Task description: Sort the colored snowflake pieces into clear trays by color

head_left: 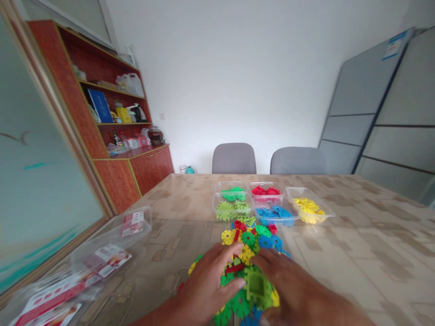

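Observed a tan counter [370, 235] with a darker blocky pattern, near a plain white wall [244, 90]; noted grey chair backs [234, 158] at the far edge, a red-brown shelf unit [117, 181] and a frosted panel [41, 181] with teal marks to the left, tall grey cabinets [353, 86] to the right. Checked for writing: found a blue-and-white sticker [394, 45] high on the cabinets, a blue folder-like item [100, 105] on a shelf, red-and-white labels [132, 224] on clear packaging [147, 224] at left; could read none, owing to blur and small size. Located a mixed-colour pile of plastic pieces [246, 253] on the counter, just on the near side of clear tubs [324, 210] holding green, light green, red, blue and yellow pieces. Saw the left hand [209, 278] unclenched, thumb and fingers spread over the pile's left side; saw the right hand [288, 280] bent over its right side, beside a green square piece [257, 286]; could not make out whether gripping anything.
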### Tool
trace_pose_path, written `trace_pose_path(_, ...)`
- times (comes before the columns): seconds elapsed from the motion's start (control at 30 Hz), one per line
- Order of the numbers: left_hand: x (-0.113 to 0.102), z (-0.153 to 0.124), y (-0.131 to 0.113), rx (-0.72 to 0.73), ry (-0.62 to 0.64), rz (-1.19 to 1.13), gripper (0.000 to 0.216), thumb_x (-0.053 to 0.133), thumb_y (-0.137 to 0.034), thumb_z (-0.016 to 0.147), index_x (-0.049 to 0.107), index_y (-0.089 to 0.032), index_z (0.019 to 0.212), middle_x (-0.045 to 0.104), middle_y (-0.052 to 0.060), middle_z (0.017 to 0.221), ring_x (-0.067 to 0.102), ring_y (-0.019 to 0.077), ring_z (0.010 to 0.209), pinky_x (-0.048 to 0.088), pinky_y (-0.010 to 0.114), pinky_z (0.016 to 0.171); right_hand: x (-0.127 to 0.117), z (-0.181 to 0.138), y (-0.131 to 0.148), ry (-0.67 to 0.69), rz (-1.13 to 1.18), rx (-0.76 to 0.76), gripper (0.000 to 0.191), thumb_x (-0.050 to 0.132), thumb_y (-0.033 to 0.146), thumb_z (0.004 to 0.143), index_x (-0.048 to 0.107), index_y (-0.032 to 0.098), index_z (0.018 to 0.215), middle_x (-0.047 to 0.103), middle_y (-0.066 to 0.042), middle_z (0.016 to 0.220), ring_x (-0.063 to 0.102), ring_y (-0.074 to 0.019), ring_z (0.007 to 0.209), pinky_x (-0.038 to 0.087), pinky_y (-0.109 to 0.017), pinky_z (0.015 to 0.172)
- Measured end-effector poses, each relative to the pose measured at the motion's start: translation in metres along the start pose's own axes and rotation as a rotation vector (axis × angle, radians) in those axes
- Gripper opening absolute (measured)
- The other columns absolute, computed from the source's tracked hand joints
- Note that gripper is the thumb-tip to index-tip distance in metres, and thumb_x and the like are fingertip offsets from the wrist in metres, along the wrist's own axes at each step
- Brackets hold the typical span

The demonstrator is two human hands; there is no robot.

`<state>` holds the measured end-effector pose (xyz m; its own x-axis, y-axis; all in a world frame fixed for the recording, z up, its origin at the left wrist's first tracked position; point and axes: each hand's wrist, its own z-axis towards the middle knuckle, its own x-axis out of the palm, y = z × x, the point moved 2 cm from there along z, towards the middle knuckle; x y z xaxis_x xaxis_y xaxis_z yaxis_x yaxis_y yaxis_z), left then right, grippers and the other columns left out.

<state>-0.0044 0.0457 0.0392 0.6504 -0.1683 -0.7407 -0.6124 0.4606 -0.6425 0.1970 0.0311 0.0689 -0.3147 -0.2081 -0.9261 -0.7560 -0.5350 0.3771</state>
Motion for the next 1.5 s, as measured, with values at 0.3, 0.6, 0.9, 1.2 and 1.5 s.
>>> trace_pose_path(0.3, -0.006, 0.001, 0.011, 0.017, -0.052, -0.024, 0.048, 0.055, -0.015, 0.079, 0.053, -0.027, 0.125, 0.061, 0.003, 0.121, 0.058, 0.019, 0.102, 0.043, 0.031, 0.094, 0.013, 0.006, 0.003, -0.031, -0.059, -0.037, 0.073, 0.076, 0.012, 0.053, 0.055, 0.018, 0.124, 0.061, -0.015, 0.125, 0.053, -0.0363, 0.114, 0.039, -0.053, 0.101)
trace_pose_path(0.6, -0.019, 0.006, 0.011, 0.026, -0.12, -0.022, 0.044, 0.055, -0.013, 0.079, 0.056, -0.025, 0.122, 0.064, 0.003, 0.116, 0.058, 0.0186, 0.103, 0.044, 0.029, 0.092, -0.007, 0.013, -0.017, -0.024, 0.125, -0.019, 0.064, 0.068, 0.018, 0.064, 0.052, 0.016, 0.126, 0.058, -0.015, 0.126, 0.054, -0.0317, 0.115, 0.045, -0.043, 0.098)
trace_pose_path(0.9, -0.029, 0.012, 0.02, -0.006, -0.175, -0.022, 0.04, 0.054, -0.014, 0.08, 0.059, -0.024, 0.118, 0.065, 0.004, 0.114, 0.06, 0.0187, 0.098, 0.045, 0.031, 0.092, -0.058, 0.091, -0.05, -0.174, 0.01, -0.03, 0.048, 0.067, 0.026, 0.076, 0.052, 0.011, 0.118, 0.065, -0.01, 0.103, 0.061, -0.0239, 0.094, 0.049, -0.033, 0.08)
trace_pose_path(1.2, -0.03, 0.014, 0.028, -0.015, -0.175, 0.003, 0.038, 0.054, -0.013, 0.078, 0.062, -0.023, 0.114, 0.066, 0.003, 0.11, 0.06, 0.0185, 0.096, 0.044, 0.03, 0.09, -0.057, 0.172, -0.064, -0.174, -0.145, 0.029, 0.029, 0.055, 0.032, 0.093, 0.057, 0.017, 0.118, 0.059, -0.007, 0.121, 0.06, -0.0235, 0.102, 0.051, -0.044, 0.086)
trace_pose_path(1.5, -0.03, 0.017, 0.032, -0.009, -0.171, 0.007, 0.036, 0.056, -0.012, 0.078, 0.063, -0.022, 0.112, 0.067, 0.002, 0.108, 0.06, 0.0176, 0.094, 0.043, 0.027, 0.088, -0.039, 0.179, -0.074, -0.117, -0.266, 0.044, 0.027, 0.056, 0.031, 0.093, 0.058, 0.018, 0.116, 0.06, -0.007, 0.119, 0.061, -0.0208, 0.098, 0.052, -0.041, 0.083)
